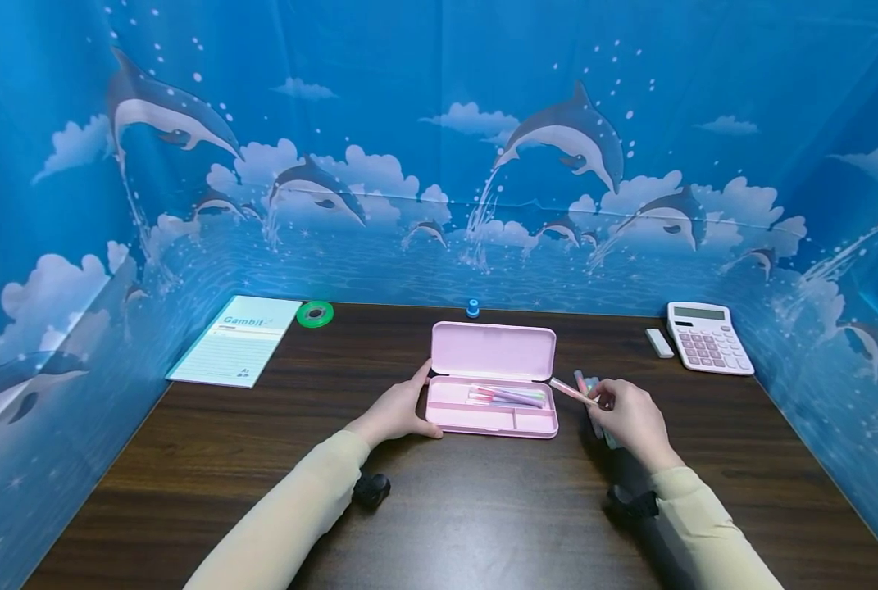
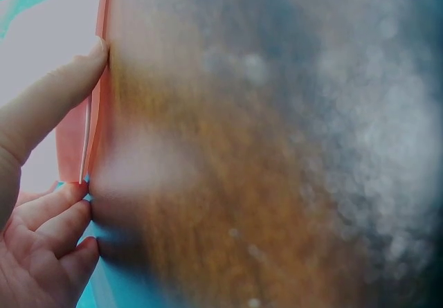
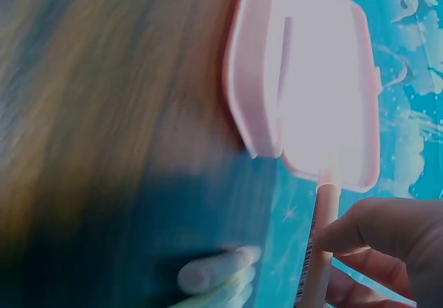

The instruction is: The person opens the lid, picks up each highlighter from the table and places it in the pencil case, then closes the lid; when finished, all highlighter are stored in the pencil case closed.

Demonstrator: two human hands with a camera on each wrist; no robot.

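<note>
A pink pencil case (image 1: 493, 350) lies with its lid raised at the middle of the table. Several pastel pens (image 1: 508, 397) rest in its back compartment. My left hand (image 1: 396, 411) holds the case's left end, thumb at the front corner and fingers toward the back. Between thumb and fingers, my right hand (image 1: 634, 418) pinches a pale peach pen (image 3: 322, 235), a barcode along its barrel. The pen's far end is at the case's right edge, pointing toward it. Under and beside that hand, more pens (image 3: 214, 270) lie on the table, partly hidden.
On the left are a Gambit notepad (image 1: 235, 340) and a green ring-shaped roll (image 1: 316, 314). A small blue item (image 1: 472, 308) stands at the back edge. At the back right lie a white eraser-like block (image 1: 659, 343) and a calculator (image 1: 709, 338). Dolphin-printed cloth encloses the table.
</note>
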